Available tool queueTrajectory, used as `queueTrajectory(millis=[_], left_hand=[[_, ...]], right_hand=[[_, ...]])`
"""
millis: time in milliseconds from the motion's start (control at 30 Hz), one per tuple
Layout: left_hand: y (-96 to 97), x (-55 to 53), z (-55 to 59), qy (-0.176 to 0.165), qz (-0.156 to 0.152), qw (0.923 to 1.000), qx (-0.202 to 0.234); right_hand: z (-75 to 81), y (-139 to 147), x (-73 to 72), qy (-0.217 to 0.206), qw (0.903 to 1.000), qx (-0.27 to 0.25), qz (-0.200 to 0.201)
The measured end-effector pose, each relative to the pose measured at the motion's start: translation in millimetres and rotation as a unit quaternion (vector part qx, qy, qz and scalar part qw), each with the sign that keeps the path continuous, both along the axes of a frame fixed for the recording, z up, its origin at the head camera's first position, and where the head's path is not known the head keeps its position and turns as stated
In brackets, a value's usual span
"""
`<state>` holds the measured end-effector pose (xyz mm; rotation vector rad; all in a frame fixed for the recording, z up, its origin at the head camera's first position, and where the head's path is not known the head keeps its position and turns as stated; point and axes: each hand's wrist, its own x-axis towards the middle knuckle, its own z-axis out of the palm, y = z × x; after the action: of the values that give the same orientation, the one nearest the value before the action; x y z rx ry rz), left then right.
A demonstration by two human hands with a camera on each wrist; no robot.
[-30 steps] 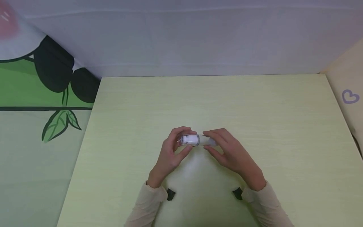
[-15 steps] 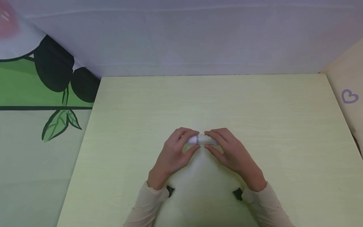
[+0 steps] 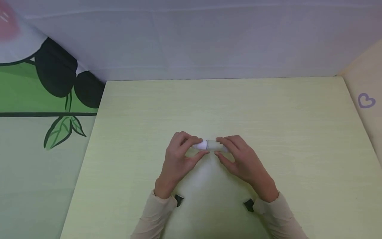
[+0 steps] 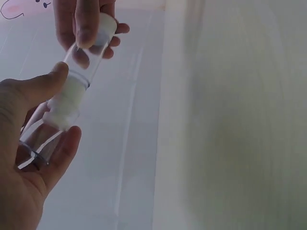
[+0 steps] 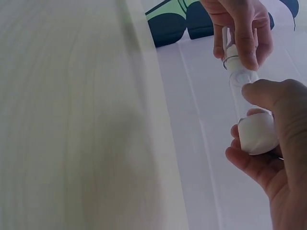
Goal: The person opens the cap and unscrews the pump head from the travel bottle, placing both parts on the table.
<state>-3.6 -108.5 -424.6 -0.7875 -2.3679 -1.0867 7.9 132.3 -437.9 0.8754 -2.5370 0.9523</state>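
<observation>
One clear btl w/ white parts lies sideways betw. L hand & R hand, over pale tabletop, just nr side of ctr. L hand: fingers curled rnd btl's L end, thumb along side nr thin dark ring; how firm, can't tell. R hand: grips other end, thumb on clear wall, white end cap w/in its fingers. Small black pc by L cuff, another by R cuff. Behind: pale lilac cloth. Far R: purple heart on side panel.
</observation>
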Motion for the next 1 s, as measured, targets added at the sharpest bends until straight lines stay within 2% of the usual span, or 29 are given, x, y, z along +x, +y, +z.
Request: queueTrajectory(millis=[100, 233, 433, 600, 800, 1000], left_hand=[[-5.1, -4.9, 3.6, 0.009, -0.006, 0.9998, 0.014], [-8.1, -9.1, 4.8, -0.002, -0.024, 0.9995, 0.019], [-9.9, -7.6, 4.2, -0.02, -0.016, 0.9994, 0.025], [-10.3, -7.4, 5.9, -0.035, -0.023, 0.9987, 0.028], [-11.3, -6.2, 8.3, -0.085, -0.047, 0.9943, 0.044], [-13.2, -3.4, 9.7, -0.144, -0.077, 0.9843, 0.065]], right_hand=[[-0.9, 1, 2.4, -0.003, 1.0, -0.002, -0.004], [-0.2, 3, 3.9, -0.014, 0.9999, -0.004, -0.006], [-0.2, 3, 2.9, -0.015, 0.9999, -0.008, 0.001], [0.1, 3, 2.9, -0.011, 0.9999, -0.007, 0.003], [0.1, 2, 3.0, -0.01, 0.9999, -0.007, 0.0], [-2.8, 3, 3.6, -0.017, 0.9997, -0.01, -0.011]])
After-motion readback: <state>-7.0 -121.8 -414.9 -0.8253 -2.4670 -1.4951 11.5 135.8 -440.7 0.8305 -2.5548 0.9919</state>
